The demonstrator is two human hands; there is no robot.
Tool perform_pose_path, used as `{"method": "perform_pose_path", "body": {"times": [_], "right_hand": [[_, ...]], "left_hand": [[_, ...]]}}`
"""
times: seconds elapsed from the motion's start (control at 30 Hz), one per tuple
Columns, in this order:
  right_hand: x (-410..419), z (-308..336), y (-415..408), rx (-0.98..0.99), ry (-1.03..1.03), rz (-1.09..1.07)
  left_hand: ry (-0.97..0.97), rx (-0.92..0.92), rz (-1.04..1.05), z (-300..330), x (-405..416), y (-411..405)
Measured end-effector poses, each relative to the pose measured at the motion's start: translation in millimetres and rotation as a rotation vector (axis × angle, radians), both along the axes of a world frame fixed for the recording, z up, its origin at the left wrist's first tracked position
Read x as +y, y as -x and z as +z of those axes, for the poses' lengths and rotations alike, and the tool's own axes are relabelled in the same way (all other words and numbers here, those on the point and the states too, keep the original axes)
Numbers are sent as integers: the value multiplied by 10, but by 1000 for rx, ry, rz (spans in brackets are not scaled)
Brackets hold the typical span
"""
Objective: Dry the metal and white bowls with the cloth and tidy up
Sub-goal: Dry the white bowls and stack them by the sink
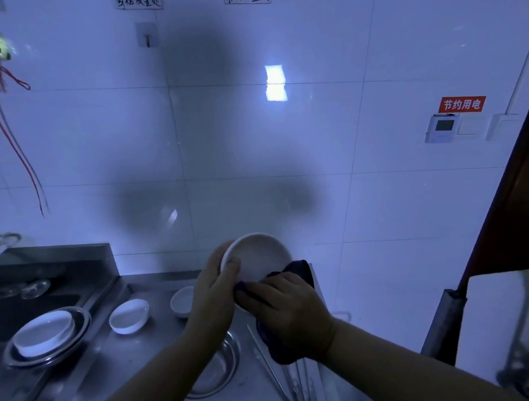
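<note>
My left hand (pixel 215 294) grips the left rim of a white bowl (pixel 258 255), held tilted above the steel counter. My right hand (pixel 290 313) holds a dark cloth (pixel 298 269) against the bowl's lower right edge. Below my arms a metal bowl (pixel 222 368) lies on the counter, partly hidden. On the counter to the left sit a small white bowl (pixel 128 316) and a second white bowl (pixel 182 300), partly behind my left hand. Further left, another white bowl (pixel 44 336) rests inside a metal bowl (pixel 77 340).
The steel counter (pixel 118 370) runs from a sink area on the left to the wall. Metal tongs and utensils (pixel 284 387) lie at my right arm. A glass lid (pixel 35 288) sits at the back left. A white board (pixel 503 317) stands at right beside a dark door frame.
</note>
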State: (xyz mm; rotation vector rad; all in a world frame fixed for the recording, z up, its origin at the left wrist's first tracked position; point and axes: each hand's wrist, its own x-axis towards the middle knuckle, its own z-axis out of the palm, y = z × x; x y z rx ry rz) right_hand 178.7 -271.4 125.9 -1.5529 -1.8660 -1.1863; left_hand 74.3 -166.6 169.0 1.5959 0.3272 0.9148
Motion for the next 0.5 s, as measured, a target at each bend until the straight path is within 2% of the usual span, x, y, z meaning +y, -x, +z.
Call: {"method": "perform_pose_path", "body": {"times": [0.07,0.17,0.23,0.33,0.4,0.5], "right_hand": [[-71,52,-152,-118,81,83],[-113,160,-343,-306,206,185],[-77,184,-354,-315,230,187],[42,185,-249,-169,89,0],[147,191,-146,-19,-53,-122],[267,162,6,120,-102,-125]], "left_hand": [[-82,109,-111,89,116,19],[-134,393,-374,266,288,21],[-92,461,-419,338,366,14],[165,238,-299,245,340,-36],[136,149,-143,90,222,-91],[30,64,-31,-48,100,-135]]}}
